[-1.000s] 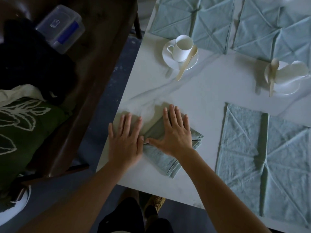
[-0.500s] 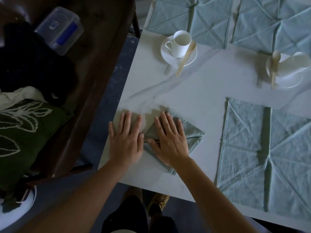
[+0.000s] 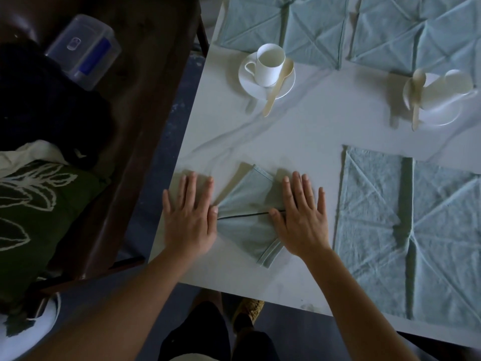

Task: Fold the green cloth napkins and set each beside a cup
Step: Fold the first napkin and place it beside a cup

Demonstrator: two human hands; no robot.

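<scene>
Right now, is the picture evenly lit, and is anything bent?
Head view: dim, nearly black around the box at left, brightest on the table. Head view: the left cup throws a soft shadow toward the viewer; the right cup looks stretched, likely by the wide lens.

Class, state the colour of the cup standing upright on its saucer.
The cup is white, shown best in the head view.

Single head view, looking steeply down, close over table (image 3: pixel 299 142)
</scene>
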